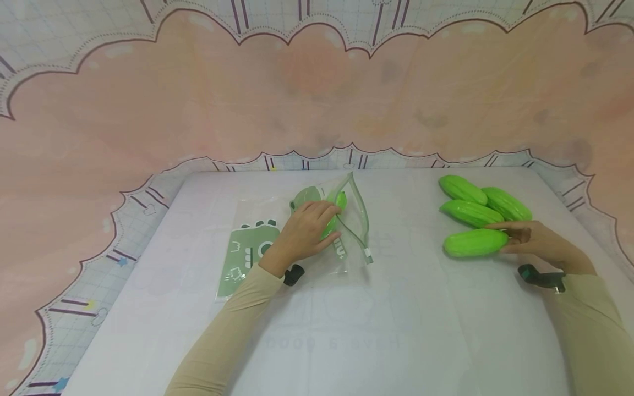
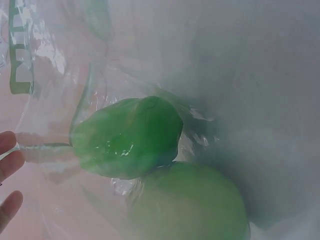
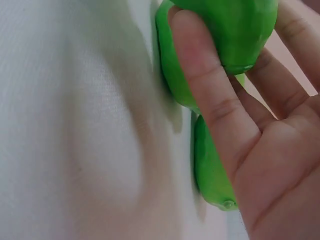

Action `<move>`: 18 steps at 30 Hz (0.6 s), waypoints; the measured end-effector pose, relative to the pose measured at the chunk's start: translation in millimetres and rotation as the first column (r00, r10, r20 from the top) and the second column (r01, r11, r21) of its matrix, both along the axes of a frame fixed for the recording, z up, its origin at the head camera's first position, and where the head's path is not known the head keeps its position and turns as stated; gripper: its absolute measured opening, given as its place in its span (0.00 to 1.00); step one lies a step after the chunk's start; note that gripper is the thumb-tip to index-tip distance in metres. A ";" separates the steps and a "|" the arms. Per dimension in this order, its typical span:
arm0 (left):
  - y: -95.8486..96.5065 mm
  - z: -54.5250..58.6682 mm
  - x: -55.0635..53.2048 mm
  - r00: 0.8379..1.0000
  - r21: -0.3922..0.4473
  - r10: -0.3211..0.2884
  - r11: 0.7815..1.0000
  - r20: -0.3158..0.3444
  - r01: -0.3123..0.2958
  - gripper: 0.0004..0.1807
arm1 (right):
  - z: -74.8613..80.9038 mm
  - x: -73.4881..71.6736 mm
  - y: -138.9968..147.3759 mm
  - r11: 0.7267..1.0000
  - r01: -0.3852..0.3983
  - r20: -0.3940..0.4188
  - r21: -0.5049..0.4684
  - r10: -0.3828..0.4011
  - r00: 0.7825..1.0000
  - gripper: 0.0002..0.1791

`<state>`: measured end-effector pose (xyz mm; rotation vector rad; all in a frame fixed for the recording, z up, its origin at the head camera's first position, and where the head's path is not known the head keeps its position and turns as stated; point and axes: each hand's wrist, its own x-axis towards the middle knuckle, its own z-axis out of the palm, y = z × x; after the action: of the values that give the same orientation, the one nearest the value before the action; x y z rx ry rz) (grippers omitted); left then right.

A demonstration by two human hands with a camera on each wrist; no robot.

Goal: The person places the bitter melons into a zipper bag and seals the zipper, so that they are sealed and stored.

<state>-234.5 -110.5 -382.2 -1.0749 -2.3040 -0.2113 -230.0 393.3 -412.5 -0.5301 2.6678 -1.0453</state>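
Green gleams on the right, where the right grip has the front gourd pinched by its right end, thumb against fingers, above the white counter! Three more gourds cluster just behind. Over on the left, the left grip touches the clear zip bag, thumb and fingers spread, two green shapes showing through.

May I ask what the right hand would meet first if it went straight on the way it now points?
Beyond the green vegetable it holds, the right hand would probably first meet the clear zip bag across the white table; the hand's height is unclear, so it might pass above.
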 end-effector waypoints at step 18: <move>0.4 0.5 0.3 1.000 -0.001 -0.002 1.000 0.010 0.002 0.22 | 6.9 1.5 -8.6 0.998 0.055 0.014 0.034 -0.055 0.998 0.27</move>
<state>-234.2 -110.1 -381.7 -1.0796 -2.3121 -0.2162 -228.5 384.7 -405.6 -0.4430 2.6962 -1.0133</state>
